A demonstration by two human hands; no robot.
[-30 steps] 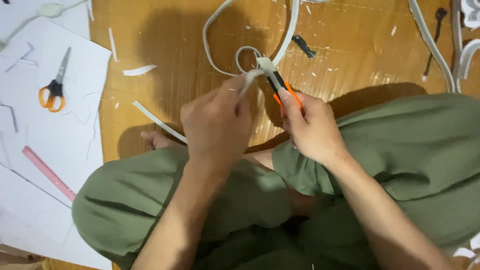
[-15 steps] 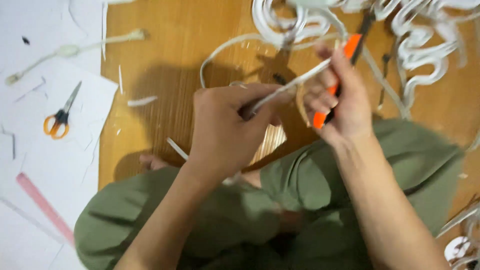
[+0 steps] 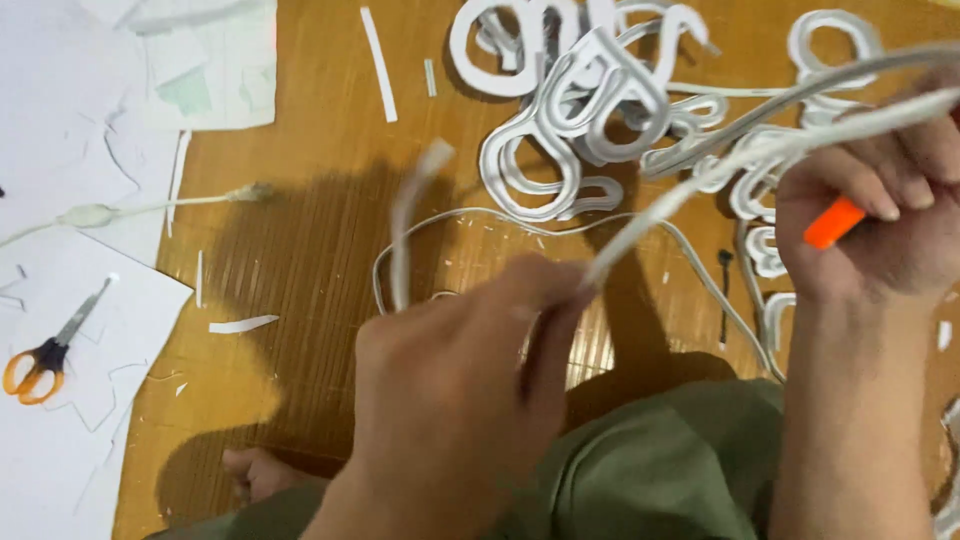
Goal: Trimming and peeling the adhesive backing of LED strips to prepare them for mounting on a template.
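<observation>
1. Strip stock first: the long white strip [image 3: 690, 190] looks light, thin and springy to me, bending freely, so I judge it needs a pinch near the worked end.
2. My left hand [image 3: 450, 390] is closed, pinching its lower end at the fingertips.
3. My right hand [image 3: 880, 220] is clenched around an orange-handled cutter [image 3: 832, 222] and the strip's upper run.
4. Long axis: it slants from lower left up to the right, above the wooden floor [image 3: 300, 300]; curled white strip shapes [image 3: 570, 110] lie beyond, orange-handled scissors [image 3: 40, 355] well apart at left.
</observation>
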